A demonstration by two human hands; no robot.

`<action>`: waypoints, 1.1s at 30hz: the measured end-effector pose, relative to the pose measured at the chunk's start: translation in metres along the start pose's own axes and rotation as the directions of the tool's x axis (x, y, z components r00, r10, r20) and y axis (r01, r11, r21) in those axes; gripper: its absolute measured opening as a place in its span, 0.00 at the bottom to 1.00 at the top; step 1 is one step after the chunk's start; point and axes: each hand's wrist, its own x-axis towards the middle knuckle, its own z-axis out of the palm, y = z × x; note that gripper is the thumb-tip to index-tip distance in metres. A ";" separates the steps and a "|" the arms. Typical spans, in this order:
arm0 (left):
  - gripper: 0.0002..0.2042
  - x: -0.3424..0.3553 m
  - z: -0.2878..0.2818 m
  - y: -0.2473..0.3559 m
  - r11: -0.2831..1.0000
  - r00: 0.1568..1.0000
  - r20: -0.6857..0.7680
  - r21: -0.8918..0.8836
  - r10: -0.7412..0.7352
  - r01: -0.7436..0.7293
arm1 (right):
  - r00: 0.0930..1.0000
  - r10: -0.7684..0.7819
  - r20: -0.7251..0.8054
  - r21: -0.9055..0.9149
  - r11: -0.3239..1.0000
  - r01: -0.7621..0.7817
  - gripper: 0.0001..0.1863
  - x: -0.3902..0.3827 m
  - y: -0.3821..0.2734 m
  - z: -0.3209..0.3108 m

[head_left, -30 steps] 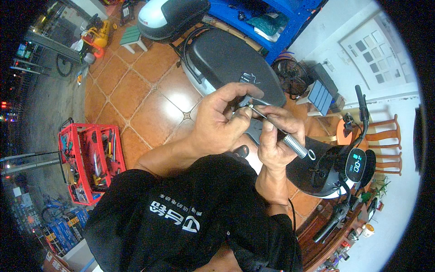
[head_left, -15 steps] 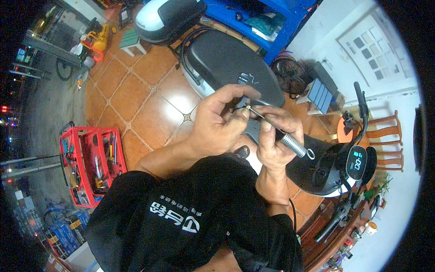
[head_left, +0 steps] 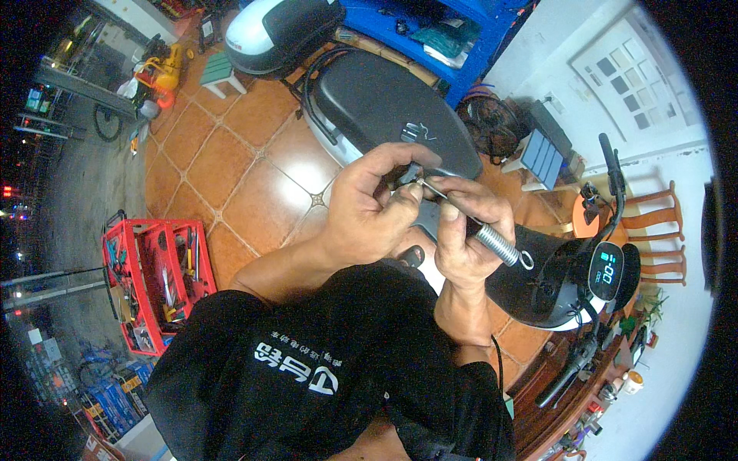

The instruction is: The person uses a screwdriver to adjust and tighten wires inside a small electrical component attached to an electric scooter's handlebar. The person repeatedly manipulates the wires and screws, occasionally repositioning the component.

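Observation:
My left hand [head_left: 365,207] is closed, its thumb and index finger pinching a small dark part [head_left: 409,175] whose kind I cannot make out. Close against it, my right hand [head_left: 469,234] grips a metal coil spring [head_left: 501,247] with a ring at its lower right end. A thin straight metal length runs from the spring's side up to the left thumb tip, at the small part. Fingers hide much of where the two pieces meet. Both hands are held up in front of my black shirt [head_left: 254,369], above the scooter.
Beneath my hands stands a scooter with a black seat [head_left: 392,100] and a lit display [head_left: 606,270]. A red tool cart [head_left: 157,284] is on the left. Farther off are a green-topped stool [head_left: 223,73], a blue shelf [head_left: 461,77], a fan [head_left: 496,123] and a wooden chair [head_left: 653,238].
The view has shifted very slightly. Both hands keep nearly the same pose, with the spring and the small dark part still held.

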 end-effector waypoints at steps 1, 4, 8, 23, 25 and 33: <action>0.17 0.000 0.000 0.000 1.000 1.000 -0.005 0.003 0.014 -0.014 | 1.000 -0.007 0.007 0.005 1.000 0.007 0.06 0.001 0.001 0.000; 0.17 0.000 -0.004 -0.001 0.999 0.999 0.042 0.046 -0.011 0.010 | 1.000 -0.016 0.026 0.004 1.000 0.016 0.06 0.002 0.001 -0.002; 0.17 0.001 -0.006 -0.001 0.997 0.998 0.055 0.064 0.030 -0.033 | 1.000 0.007 0.019 -0.006 1.000 -0.007 0.06 0.000 0.000 -0.002; 0.17 0.000 -0.005 -0.002 0.997 0.999 0.037 0.073 0.028 -0.030 | 1.000 -0.013 0.028 -0.007 1.000 0.013 0.06 0.002 0.001 -0.001; 0.17 -0.001 -0.005 -0.004 0.997 0.999 0.032 0.073 0.024 -0.027 | 0.999 -0.012 0.032 0.001 1.000 0.012 0.06 0.002 0.001 -0.001; 0.18 -0.001 -0.005 -0.004 0.996 0.998 0.020 0.074 0.057 -0.058 | 1.000 0.005 0.011 0.017 1.000 -0.005 0.06 -0.001 0.004 0.000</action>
